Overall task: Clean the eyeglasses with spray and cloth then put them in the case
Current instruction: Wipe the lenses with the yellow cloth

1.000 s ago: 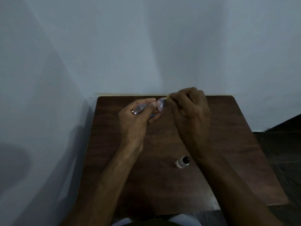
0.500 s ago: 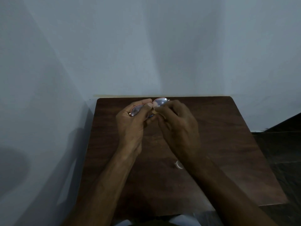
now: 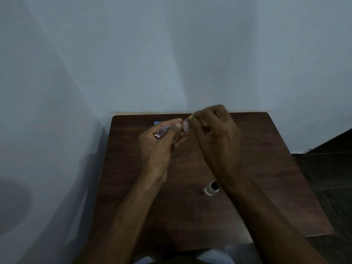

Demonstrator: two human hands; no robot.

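While tight around eyeglasses (image 3: 186, 127), cloth (image 3: 191, 117): grips (image 3: 158, 147) (image 3: 217, 134)

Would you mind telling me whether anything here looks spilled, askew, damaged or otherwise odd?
Nothing stands out. The left hand holds the eyeglasses while the right hand presses a cloth to one lens; the spray bottle sits on the table with no visible puddle.

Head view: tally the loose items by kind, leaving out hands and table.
Eyeglasses: 1
Cloth: 1
Spray bottle: 1
Blue object, mostly hidden behind the hand: 1
Total: 4
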